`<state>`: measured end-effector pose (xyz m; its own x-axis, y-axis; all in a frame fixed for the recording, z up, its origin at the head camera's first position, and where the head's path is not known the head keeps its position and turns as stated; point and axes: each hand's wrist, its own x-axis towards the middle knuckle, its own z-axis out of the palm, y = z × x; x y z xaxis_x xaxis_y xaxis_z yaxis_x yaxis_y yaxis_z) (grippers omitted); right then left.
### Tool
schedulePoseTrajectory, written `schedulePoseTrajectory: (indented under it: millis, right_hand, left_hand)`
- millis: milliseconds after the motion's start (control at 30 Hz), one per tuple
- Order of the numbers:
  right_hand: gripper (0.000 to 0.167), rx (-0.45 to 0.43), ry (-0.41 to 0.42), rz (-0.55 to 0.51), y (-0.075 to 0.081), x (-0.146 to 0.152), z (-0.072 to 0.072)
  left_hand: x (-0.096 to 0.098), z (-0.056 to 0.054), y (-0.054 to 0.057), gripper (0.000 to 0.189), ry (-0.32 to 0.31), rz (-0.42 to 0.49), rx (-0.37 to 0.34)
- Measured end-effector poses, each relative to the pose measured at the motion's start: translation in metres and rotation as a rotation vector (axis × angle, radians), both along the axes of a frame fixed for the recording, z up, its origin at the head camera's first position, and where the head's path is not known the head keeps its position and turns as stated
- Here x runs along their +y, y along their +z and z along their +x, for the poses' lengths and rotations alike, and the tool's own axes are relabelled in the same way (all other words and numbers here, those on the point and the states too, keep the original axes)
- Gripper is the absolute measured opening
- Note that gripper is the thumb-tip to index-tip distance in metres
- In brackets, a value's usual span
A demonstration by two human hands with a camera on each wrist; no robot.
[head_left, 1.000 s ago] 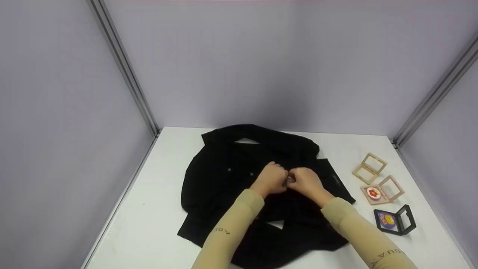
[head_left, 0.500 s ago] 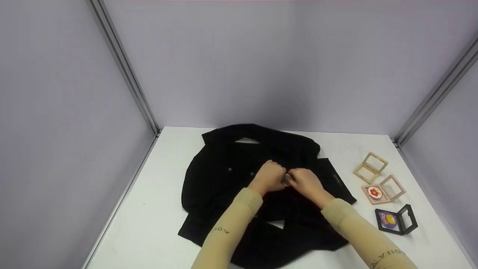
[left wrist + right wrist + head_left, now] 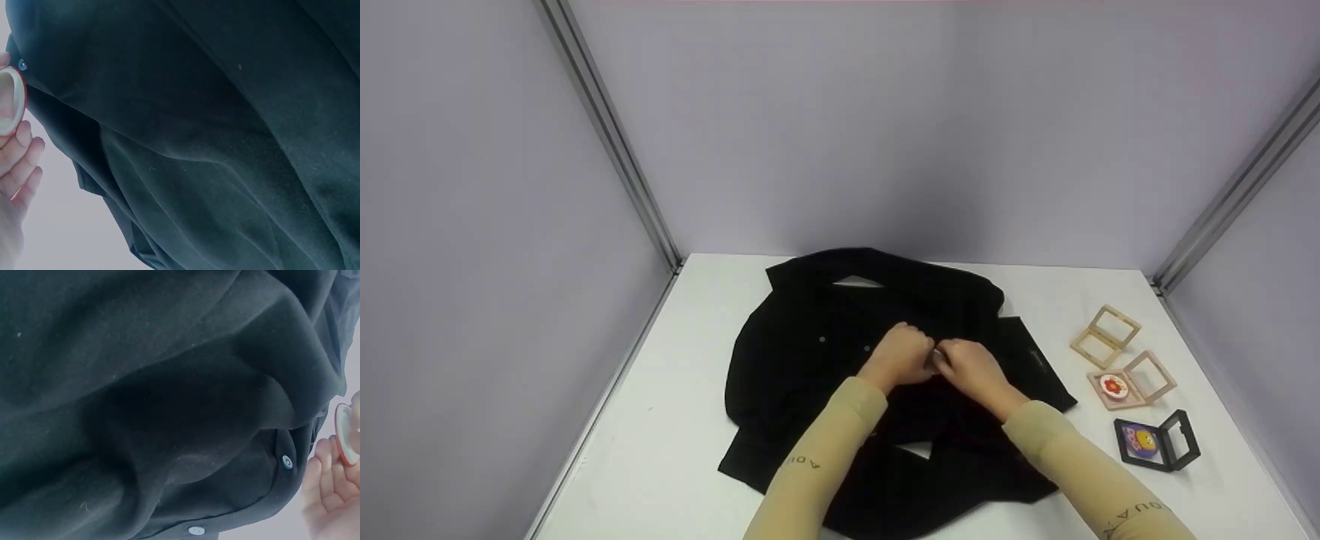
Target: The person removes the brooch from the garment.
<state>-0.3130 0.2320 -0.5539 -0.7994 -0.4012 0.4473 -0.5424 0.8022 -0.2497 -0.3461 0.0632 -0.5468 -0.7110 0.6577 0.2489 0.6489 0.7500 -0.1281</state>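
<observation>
A black buttoned shirt (image 3: 787, 360) lies spread on the white table. Over its middle, my left hand (image 3: 898, 356) and right hand (image 3: 971, 369) meet with fingers curled. Between them is a small round badge, mostly covered by the fingers in the head view. The left wrist view shows the badge (image 3: 20, 95) side-on, with a red rim and a pale back, pinched between thumb and fingers. In the right wrist view, fingers sit behind and below the badge (image 3: 344, 433). Pale shirt buttons (image 3: 197, 530) show near the cloth's edge.
Three small hinged cases stand opened along the right side: a tan one (image 3: 1089, 349), a pink one (image 3: 1131, 403) holding a red-flower badge (image 3: 1114, 386), and a black one (image 3: 1166, 454) with a purple-and-yellow badge (image 3: 1143, 442). Grey walls (image 3: 885, 150) enclose the table.
Both hands have shifted very slightly to the left with the badge between them, and less of it shows now. The shirt and cases stay in place.
</observation>
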Motion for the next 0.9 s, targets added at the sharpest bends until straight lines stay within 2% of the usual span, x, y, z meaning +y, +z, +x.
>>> schedulePoseTrajectory:
  millis: [300,567,900]
  right_hand:
    - [0.023,-0.152,-0.055,-0.013,0.004,0.007,-0.003]
    - [0.016,-0.125,-0.045,0.014,0.001,0.010,-0.002]
    - [0.016,-0.110,-0.042,0.025,0.005,0.014,0.001]
  left_hand:
    - [0.000,0.002,0.000,0.018,0.020,-0.034,-0.050]
    - [-0.003,0.004,0.000,0.019,0.021,-0.033,-0.051]
    - [-0.016,0.003,-0.003,0.033,0.089,-0.070,-0.120]
